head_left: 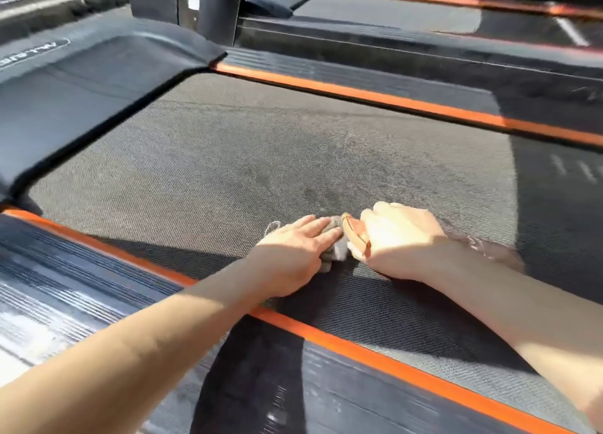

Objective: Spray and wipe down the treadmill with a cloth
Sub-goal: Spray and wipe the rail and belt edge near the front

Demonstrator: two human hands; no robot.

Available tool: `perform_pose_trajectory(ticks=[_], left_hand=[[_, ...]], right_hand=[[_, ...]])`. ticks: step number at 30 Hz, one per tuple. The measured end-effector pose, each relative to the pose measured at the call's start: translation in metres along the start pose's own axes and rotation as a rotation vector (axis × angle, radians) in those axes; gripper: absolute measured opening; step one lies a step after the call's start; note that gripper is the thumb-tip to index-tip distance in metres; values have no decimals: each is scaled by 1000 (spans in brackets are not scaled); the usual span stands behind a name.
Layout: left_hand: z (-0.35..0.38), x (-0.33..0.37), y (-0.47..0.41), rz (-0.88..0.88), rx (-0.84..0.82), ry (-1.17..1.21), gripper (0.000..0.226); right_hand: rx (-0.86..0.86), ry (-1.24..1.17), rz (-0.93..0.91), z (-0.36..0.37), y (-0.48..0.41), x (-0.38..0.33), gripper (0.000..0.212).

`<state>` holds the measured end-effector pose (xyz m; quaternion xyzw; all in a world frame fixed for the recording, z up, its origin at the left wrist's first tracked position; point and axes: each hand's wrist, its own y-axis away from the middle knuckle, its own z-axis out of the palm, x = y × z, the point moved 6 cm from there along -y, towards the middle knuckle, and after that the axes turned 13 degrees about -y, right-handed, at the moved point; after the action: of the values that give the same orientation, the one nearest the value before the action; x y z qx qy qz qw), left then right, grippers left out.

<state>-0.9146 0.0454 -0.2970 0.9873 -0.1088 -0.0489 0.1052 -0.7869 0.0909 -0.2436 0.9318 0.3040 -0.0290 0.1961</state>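
Pressing the crumpled grey cloth [339,251] under straight fingers, the left hand [293,247] is nearer it; the right hand [398,238], just beside, grips seemingly an orange-triggered spray bottle [355,234].

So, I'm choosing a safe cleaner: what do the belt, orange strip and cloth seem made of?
Treadmill belt: matte dark rubber or PVC, judging by its fine dimpled texture. Orange strip: smooth plastic or painted trim, with slight sheen. Cloth: soft grey fabric, crumpled into folds under the left hand.

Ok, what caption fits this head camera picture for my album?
Wiping the treadmill belt: left hand presses the cloth, right hand grips the spray bottle.
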Motion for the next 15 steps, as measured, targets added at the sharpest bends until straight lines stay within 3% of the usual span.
perform_pose_trajectory(ticks=[2,4,9,12,15], left_hand=[[-10,-9,-8,-102,21,7,63],[-18,-22,-15,-222,49,-15,63],[-33,-51,-25,-451,104,92,59],[-38,-8,-29,-281,113,102,60],[-31,59,-33,33,122,-8,60]], right_hand=[[314,126,-112,-16,9,-8,34],[312,165,-148,-14,12,-6,27],[260,126,-25,-15,7,42,30],[241,106,-82,-21,3,56,31],[234,85,-142,-24,2,56,29]])
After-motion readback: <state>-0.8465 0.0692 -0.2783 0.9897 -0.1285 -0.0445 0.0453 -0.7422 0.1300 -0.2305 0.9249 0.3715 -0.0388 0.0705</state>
